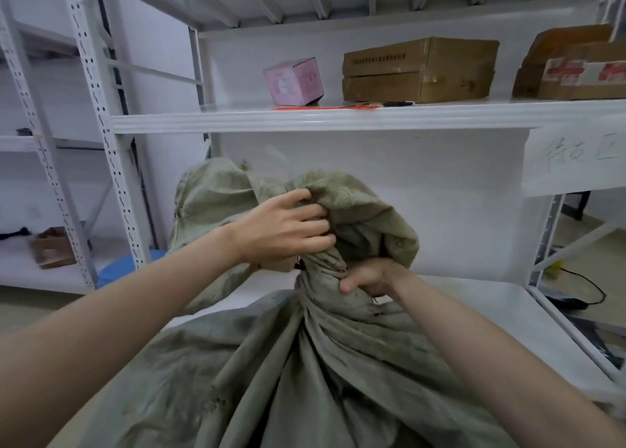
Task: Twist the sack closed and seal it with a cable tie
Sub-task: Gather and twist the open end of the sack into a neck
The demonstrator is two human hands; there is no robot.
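One olive-green sack (305,363) stands before me against the white shelving. My right hand (371,276) is clenched around its twisted neck so the twist cannot unwind; my left hand (281,232) has its fingers (305,210) curled into the loose top, gathering it. On the shelf (237,121) above: three boxes and thin orange strips (321,108), possibly cable ties.

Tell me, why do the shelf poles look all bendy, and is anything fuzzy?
Head view: the wide lens bows the shelf post and the shelf edge; the arms look stretched near the bottom corners. The light is soft and even, no hard shadows. The left hand, right hand and sack look slightly soft; the writing on the paper sign is faint.
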